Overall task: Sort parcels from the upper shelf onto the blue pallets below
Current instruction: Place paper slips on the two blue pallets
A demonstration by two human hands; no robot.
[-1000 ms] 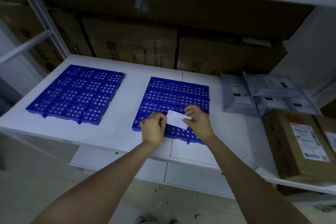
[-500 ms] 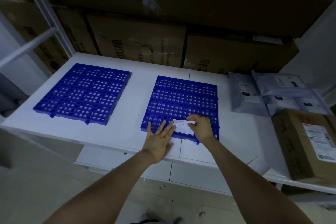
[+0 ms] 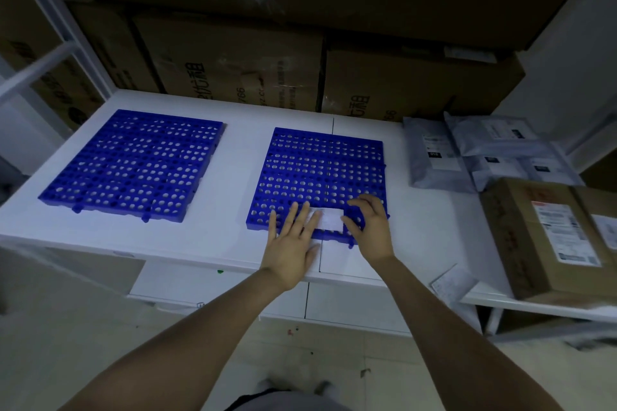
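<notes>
**Both hands working a white label on the right-hand pallet**

The person is leaning over a white worktop where two blue pallets are lying side by side, well apart. The left pallet is carrying nothing. On the near edge of the right pallet a small white label is lying flat.

The left hand is pressing down with straight, spread fingers, its fingertips covering the label's left end. The right hand is arching over the label's right end with its fingers bent and its thumb touching the paper; whether it is actually gripping the label I cannot tell.

The parcels are sitting on the worktop to the right of the pallets: grey mailer bags overlapping in a pile, and just in front of them a brown carton bearing a shipping label.
</notes>
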